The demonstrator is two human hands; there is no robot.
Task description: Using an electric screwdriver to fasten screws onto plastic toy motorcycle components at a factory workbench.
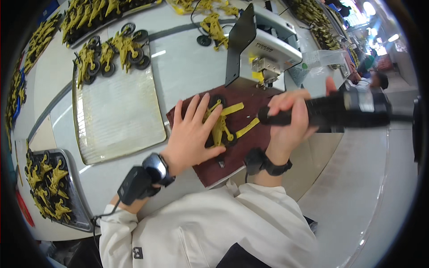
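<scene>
A yellow toy motorcycle (217, 132) with black wheels lies on its side on a dark red mat (208, 172). My left hand (187, 136) rests across it with fingers stretched and spread, index finger and thumb touching it. Two strips of yellow tape (246, 128) stick to the mat just right of the toy. My right hand (289, 120) is wrapped round a black electric screwdriver (344, 109), held nearly level above the mat's right edge and blurred. Its working end points toward the toy, apart from it.
Behind the mat stands a white machine (275, 51) with a black side plate and metal head. A pale tray (118, 120) at left carries several toy motorcycles (109, 53). A metal tray (76, 196) of more stands at lower left. A clear plastic bag (319, 60) lies at right.
</scene>
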